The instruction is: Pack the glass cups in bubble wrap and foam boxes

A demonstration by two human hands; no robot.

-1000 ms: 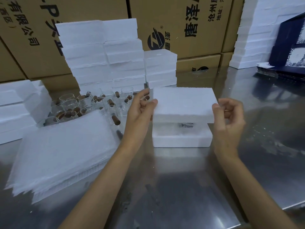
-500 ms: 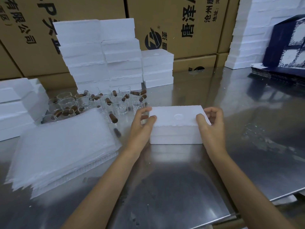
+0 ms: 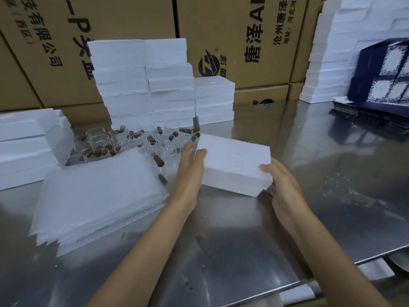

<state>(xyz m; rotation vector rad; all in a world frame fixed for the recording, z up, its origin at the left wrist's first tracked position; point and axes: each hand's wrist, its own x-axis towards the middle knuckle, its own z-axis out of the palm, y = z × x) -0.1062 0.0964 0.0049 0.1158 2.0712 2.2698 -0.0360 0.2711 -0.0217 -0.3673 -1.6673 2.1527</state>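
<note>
The left hand (image 3: 190, 167) grips the left end of a closed white rectangular foam box (image 3: 234, 163), thumb on its top, fingers behind. The right hand (image 3: 282, 185) holds the box's near right corner, thumb on top, fingers curled beneath. The box sits tilted near the middle of the steel worktop (image 3: 243, 240). Just left lie clear glass cups (image 3: 143, 140) with brown handles and a stack of white bubble-wrap sheets (image 3: 97, 196). White foam box stacks (image 3: 141, 85) stand toward the worktop's far edge.
</note>
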